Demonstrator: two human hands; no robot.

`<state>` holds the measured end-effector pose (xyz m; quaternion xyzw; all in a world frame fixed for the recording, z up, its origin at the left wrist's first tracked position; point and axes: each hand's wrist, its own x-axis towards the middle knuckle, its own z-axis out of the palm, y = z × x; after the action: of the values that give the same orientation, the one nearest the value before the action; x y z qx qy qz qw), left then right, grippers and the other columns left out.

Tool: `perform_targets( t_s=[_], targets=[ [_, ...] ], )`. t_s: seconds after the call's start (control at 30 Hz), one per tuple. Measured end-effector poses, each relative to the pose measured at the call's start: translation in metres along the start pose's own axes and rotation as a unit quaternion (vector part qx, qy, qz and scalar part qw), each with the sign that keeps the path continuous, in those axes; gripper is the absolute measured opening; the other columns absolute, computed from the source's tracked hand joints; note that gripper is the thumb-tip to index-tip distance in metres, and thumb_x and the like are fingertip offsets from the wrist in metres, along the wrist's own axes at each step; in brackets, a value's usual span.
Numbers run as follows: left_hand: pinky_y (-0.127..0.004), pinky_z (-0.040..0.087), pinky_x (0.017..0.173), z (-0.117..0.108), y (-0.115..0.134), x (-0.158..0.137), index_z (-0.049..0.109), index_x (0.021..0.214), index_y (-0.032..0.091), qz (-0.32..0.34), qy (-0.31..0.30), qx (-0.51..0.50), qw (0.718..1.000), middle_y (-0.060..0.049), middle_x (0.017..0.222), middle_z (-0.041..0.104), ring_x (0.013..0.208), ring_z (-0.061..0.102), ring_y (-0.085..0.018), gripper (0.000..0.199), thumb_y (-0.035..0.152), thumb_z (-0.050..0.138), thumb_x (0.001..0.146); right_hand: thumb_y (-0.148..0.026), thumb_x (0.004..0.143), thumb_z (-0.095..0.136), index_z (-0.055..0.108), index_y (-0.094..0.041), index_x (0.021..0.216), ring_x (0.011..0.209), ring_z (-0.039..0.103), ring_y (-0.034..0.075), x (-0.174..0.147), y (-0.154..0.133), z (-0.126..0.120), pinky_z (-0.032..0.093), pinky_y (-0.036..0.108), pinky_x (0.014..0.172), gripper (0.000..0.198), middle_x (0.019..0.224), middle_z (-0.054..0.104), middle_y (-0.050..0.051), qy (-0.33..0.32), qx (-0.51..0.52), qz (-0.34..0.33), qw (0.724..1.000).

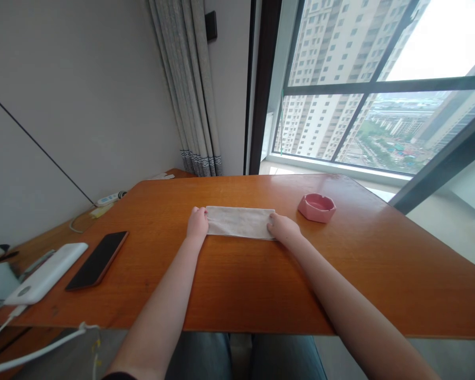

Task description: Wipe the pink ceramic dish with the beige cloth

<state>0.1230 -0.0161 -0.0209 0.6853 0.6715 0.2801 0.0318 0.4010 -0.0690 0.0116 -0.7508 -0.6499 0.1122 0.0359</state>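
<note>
holding pale cloth [238, 222] flat over table [245, 295], left of pink ashtray [317, 211] | pinching left end with fingers of left hand [198, 222] | pinching right end with right hand [284, 228] | spanning straight between fingertips | can't tell if touching table

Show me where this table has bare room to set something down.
The table is bare between the left forearm and right forearm, nearer than the pale cloth; right of the right forearm, nearer than the pink ashtray; and between phone and left forearm. The left side is crowded: phone and white device.
</note>
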Motion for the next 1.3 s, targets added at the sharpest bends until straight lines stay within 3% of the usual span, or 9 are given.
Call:
perform_targets(
  t_s=[0.13, 0.27, 0.37, 0.47, 0.57, 0.7, 0.87, 1.13, 1.3],
  targets=[
    [-0.039, 0.04, 0.098, -0.001, 0.022, -0.008, 0.06, 0.11, 0.018, 0.1, 0.041, 0.001, 0.994, -0.013, 0.12, 0.055, 0.114, 0.051, -0.025, 0.029, 0.018, 0.042, 0.088, -0.03, 0.09, 0.041, 0.055, -0.016, 0.123, 0.12, 0.047, 0.028, -0.009, -0.014, 0.002, 0.035, 0.041, 0.1, 0.039, 0.13, 0.051, 0.016, 0.17, -0.012, -0.091, 0.981],
    [-0.043, 0.026, 0.111, 0.014, 0.038, -0.016, 0.05, 0.13, 0.023, 0.213, -0.155, -0.017, 0.965, -0.007, 0.139, 0.048, 0.131, 0.04, -0.024, 0.041, 0.037, 0.036, 0.093, -0.045, 0.094, 0.033, 0.038, -0.018, 0.141, 0.139, 0.025, 0.028, -0.005, -0.026, 0.024, 0.018, 0.042, 0.112, 0.054, 0.151, 0.03, 0.011, 0.131, 0.004, -0.15, 0.98],
    [-0.048, 0.02, 0.113, 0.021, 0.034, -0.016, 0.048, 0.133, 0.025, 0.167, -0.179, 0.026, 0.969, -0.006, 0.146, 0.04, 0.137, 0.032, -0.026, 0.047, 0.045, 0.031, 0.094, -0.051, 0.093, 0.029, 0.03, -0.018, 0.145, 0.142, 0.015, 0.032, 0.001, -0.026, 0.037, 0.011, 0.048, 0.113, 0.061, 0.155, 0.022, 0.011, 0.04, -0.006, -0.12, 0.992],
    [-0.042, 0.035, 0.104, 0.014, 0.023, -0.01, 0.058, 0.121, 0.022, 0.132, -0.114, 0.042, 0.984, -0.009, 0.131, 0.055, 0.124, 0.047, -0.025, 0.041, 0.04, 0.033, 0.093, -0.048, 0.091, 0.034, 0.033, -0.019, 0.143, 0.142, 0.014, 0.032, 0.005, -0.021, 0.037, 0.009, 0.048, 0.113, 0.06, 0.155, 0.021, 0.01, 0.02, 0.005, -0.13, 0.991],
    [-0.039, 0.039, 0.098, 0.003, 0.011, -0.002, 0.062, 0.112, 0.021, 0.111, -0.048, 0.04, 0.992, -0.009, 0.119, 0.061, 0.113, 0.053, -0.025, 0.031, 0.028, 0.043, 0.089, -0.038, 0.085, 0.045, 0.047, -0.019, 0.13, 0.138, 0.026, 0.028, 0.006, -0.015, 0.029, 0.015, 0.046, 0.112, 0.049, 0.148, 0.036, 0.01, 0.037, 0.039, -0.159, 0.986],
    [-0.039, 0.039, 0.096, -0.002, 0.001, 0.003, 0.064, 0.1, 0.022, 0.09, -0.069, 0.024, 0.993, -0.007, 0.109, 0.064, 0.105, 0.056, -0.023, 0.022, 0.026, 0.049, 0.085, -0.028, 0.085, 0.041, 0.054, -0.02, 0.111, 0.123, 0.042, 0.024, 0.006, -0.011, 0.026, 0.023, 0.046, 0.108, 0.03, 0.129, 0.053, 0.01, 0.079, 0.081, -0.157, 0.981],
    [-0.039, 0.039, 0.095, 0.003, -0.009, 0.006, 0.059, 0.11, 0.022, 0.046, -0.05, 0.024, 0.997, -0.009, 0.113, 0.06, 0.108, 0.054, -0.025, 0.029, 0.034, 0.05, 0.085, -0.031, 0.088, 0.042, 0.054, -0.02, 0.104, 0.119, 0.045, 0.025, 0.009, -0.01, 0.031, 0.026, 0.045, 0.105, 0.023, 0.123, 0.055, 0.01, 0.1, 0.079, -0.152, 0.98],
    [-0.028, 0.043, 0.071, 0.005, -0.009, 0.009, 0.056, 0.086, 0.02, 0.032, -0.052, -0.111, 0.992, -0.003, 0.083, 0.064, 0.078, 0.058, -0.017, 0.018, 0.035, 0.045, 0.086, -0.02, 0.081, 0.043, 0.055, -0.02, 0.099, 0.115, 0.046, 0.024, 0.009, -0.009, 0.028, 0.021, 0.047, 0.107, 0.022, 0.114, 0.058, 0.009, 0.104, 0.063, -0.139, 0.983],
    [-0.026, 0.042, 0.064, 0.005, -0.009, 0.012, 0.057, 0.075, 0.019, -0.006, -0.031, -0.15, 0.988, -0.003, 0.073, 0.063, 0.069, 0.057, -0.016, 0.03, 0.042, 0.042, 0.088, -0.033, 0.09, 0.038, 0.057, -0.019, 0.102, 0.115, 0.047, 0.025, 0.009, -0.011, 0.031, 0.018, 0.05, 0.109, 0.026, 0.114, 0.059, 0.009, 0.12, 0.054, -0.131, 0.983]
  ],
)
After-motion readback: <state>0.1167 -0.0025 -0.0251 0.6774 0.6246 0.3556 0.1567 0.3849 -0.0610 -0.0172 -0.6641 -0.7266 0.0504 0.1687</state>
